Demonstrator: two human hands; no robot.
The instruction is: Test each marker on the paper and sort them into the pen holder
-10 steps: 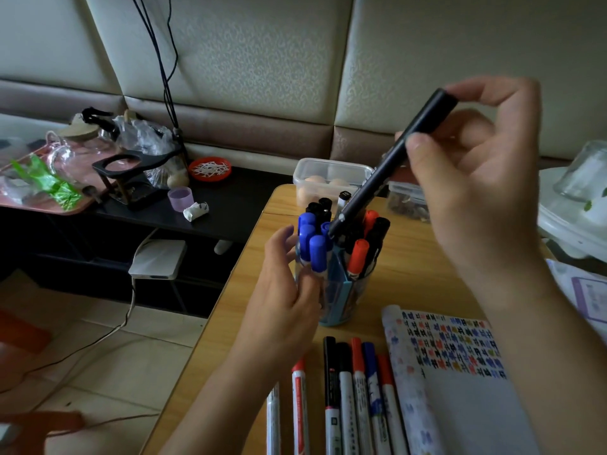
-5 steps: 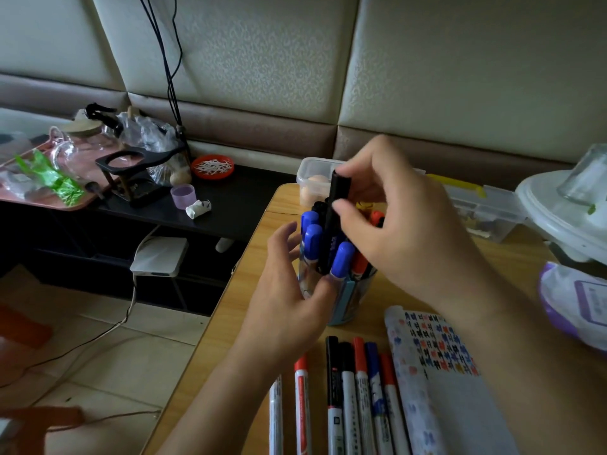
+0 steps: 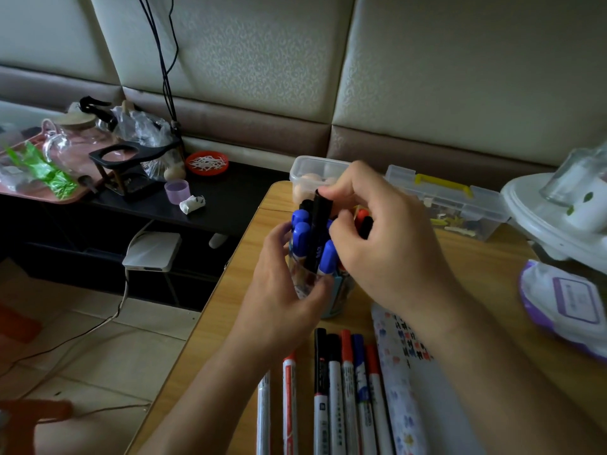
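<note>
Marker in hand: my right hand (image 3: 384, 244) pinches the black marker (image 3: 317, 231) near its top end between thumb and fingertips; its lower end is already down among the other markers in the pen holder (image 3: 331, 290).
Long axis: the black marker stands nearly upright, top leaning slightly right and away from me; I judge the coming move to be a short push straight down along that axis.
Direction from grip: the holder's opening lies directly below my right-hand pinch, so no sideways travel looks necessary.
Left hand: my left hand (image 3: 285, 290) wraps the holder's near-left wall, clenched on it to steady it; it is the nearer hand to the holder, the right the nearer to the marker.
In the way: blue-capped markers (image 3: 300, 236) crowd the black marker on both sides, and red-capped ones (image 3: 361, 216) sit behind my right fingers; I expect them to resist the descent.
Waiting: a row of markers (image 3: 341, 389) lies on the wooden table (image 3: 230, 307) near me, pointing away, just left of the test paper (image 3: 404, 372) with its coloured marks.
Clutter: a clear plastic box (image 3: 460, 205) stands beyond the holder, well apart from the move.
</note>
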